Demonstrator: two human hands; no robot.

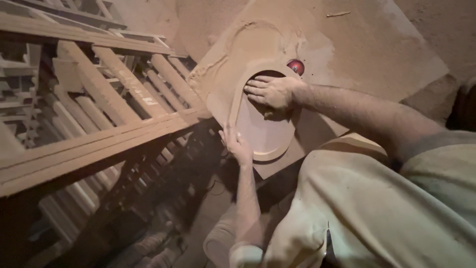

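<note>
An oval wooden panel [264,134] lies on a dust-covered work table [357,49]. My right hand [270,92] presses flat on the panel's upper part, fingers together and pointing left. My left hand [237,145] grips the panel's left edge from below, fingers curled over the rim. A small red round knob [296,66] sits on the table just beyond the panel's top end. Sawdust is heaped in a curved ridge around the panel's far side.
A wooden ladder-like frame [99,114] with slanted rungs fills the left half, with more wooden frames stacked behind and under it. Turned wooden pieces [153,245] lie on the floor below. A thin sliver of wood [338,14] rests at the table's far end.
</note>
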